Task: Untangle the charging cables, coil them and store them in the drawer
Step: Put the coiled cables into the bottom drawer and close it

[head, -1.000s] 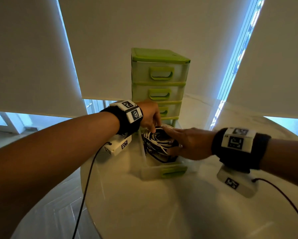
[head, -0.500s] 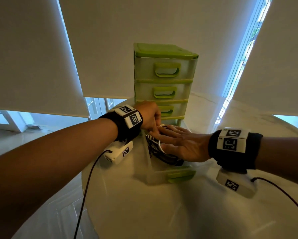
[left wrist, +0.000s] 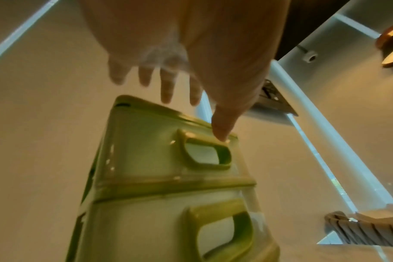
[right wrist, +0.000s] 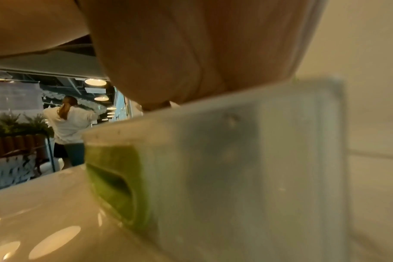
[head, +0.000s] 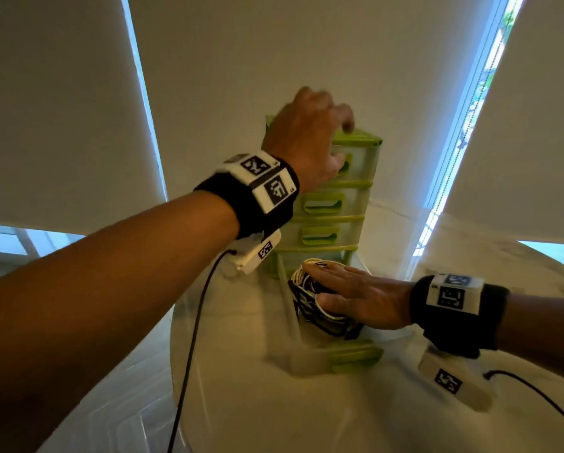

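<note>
A bundle of coiled black and white charging cables [head: 310, 307] lies in the pulled-out bottom drawer [head: 355, 358] of a small green and clear drawer unit [head: 349, 204]. My right hand [head: 355, 295] lies flat on top of the cables, fingers straight. My left hand [head: 310, 138] is raised by the top of the unit, fingers spread and holding nothing. In the left wrist view the left hand [left wrist: 191, 92] hovers over the unit's green lid [left wrist: 146, 108], thumb near the top drawer handle [left wrist: 206, 150]. The right wrist view shows the clear drawer wall [right wrist: 236, 159] and its green handle [right wrist: 115, 180] close up.
The unit stands on a round white table [head: 274, 403] against pale roller blinds [head: 257, 76]. Black leads run from both wrist cameras across the table. In the right wrist view a person [right wrist: 67, 124] stands far off beside plants.
My left hand has left the drawer and risen to the top of the unit. My right hand has stayed flat on the cables in the drawer.
</note>
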